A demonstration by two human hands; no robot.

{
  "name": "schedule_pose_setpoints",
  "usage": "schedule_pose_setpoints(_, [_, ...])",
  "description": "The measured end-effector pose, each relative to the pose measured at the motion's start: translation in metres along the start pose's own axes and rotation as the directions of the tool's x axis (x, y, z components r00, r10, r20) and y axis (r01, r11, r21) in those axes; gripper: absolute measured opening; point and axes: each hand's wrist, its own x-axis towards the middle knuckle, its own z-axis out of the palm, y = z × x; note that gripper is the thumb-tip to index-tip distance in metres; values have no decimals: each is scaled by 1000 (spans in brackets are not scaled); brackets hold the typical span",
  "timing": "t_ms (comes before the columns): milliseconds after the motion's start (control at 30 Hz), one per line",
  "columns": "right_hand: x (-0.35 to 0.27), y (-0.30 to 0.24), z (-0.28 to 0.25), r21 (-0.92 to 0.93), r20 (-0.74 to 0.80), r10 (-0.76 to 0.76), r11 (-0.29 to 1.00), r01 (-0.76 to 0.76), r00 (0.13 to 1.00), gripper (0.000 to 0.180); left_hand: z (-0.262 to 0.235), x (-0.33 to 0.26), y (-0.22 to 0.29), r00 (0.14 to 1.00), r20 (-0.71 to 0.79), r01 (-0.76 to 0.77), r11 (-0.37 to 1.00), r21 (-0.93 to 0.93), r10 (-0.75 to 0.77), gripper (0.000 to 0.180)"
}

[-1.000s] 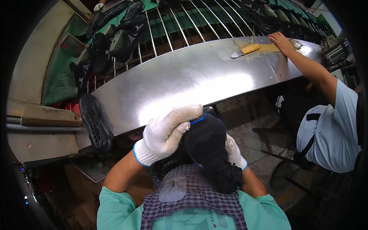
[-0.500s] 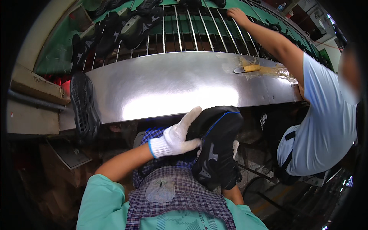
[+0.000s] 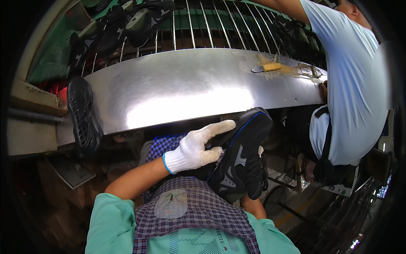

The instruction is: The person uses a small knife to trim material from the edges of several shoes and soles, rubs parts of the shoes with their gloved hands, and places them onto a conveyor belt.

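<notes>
A black athletic shoe (image 3: 245, 154) with grey side patches and a blue line along its sole edge is held tilted in front of my apron, toe up and away from me. My left hand (image 3: 190, 150), in a white knit glove with a blue cuff, is at its sole side, fingers and thumb spread around the sole. My right hand is mostly hidden behind the shoe; a bit of white glove (image 3: 260, 151) shows at its far edge. The right forearm (image 3: 253, 206) comes up from below, supporting the shoe.
A shiny metal ledge (image 3: 169, 80) spans ahead, bearing a yellow-handled blade (image 3: 270, 67) and a black sole (image 3: 83, 116) at its left end. Beyond, metal rollers (image 3: 207, 25) carry several shoes (image 3: 141, 25). At right sits a co-worker in a pale blue shirt (image 3: 353, 84).
My left fingers have stretched further along the sole, and the shoe has tipped slightly. The co-worker has leaned forward, arm reaching further over the rollers. The whole view has shifted a little.
</notes>
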Motion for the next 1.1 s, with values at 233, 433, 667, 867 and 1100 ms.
schedule_pose_setpoints(233, [0, 3, 3, 20, 9, -4, 1000, 4, 1000, 84, 3, -7, -2, 1000, 14, -1, 1000, -9, 2, 78])
schedule_pose_setpoints(433, [1, 6, 7, 38, 9, -2, 999, 2, 1000, 81, 10, -12, -8, 1000, -6, -17, 1000, -10, 17, 79])
schedule_pose_setpoints(667, [0, 13, 13, 38, -1, 5, 999, -5, 1000, 78, 18, -21, -22, 995, -55, -84, 995, 56, 87, 75])
schedule_pose_setpoints(867, [3, 10, 13, 27, -6, -1, 1000, 1, 1000, 75, 44, -43, -32, 952, -131, -204, 890, 408, 278, 71])
schedule_pose_setpoints(1100, [34, 3, 26, -14, 67, 20, 1000, -19, 998, 72, -16, -41, 48, 903, -228, -256, 883, 394, 364, 60])
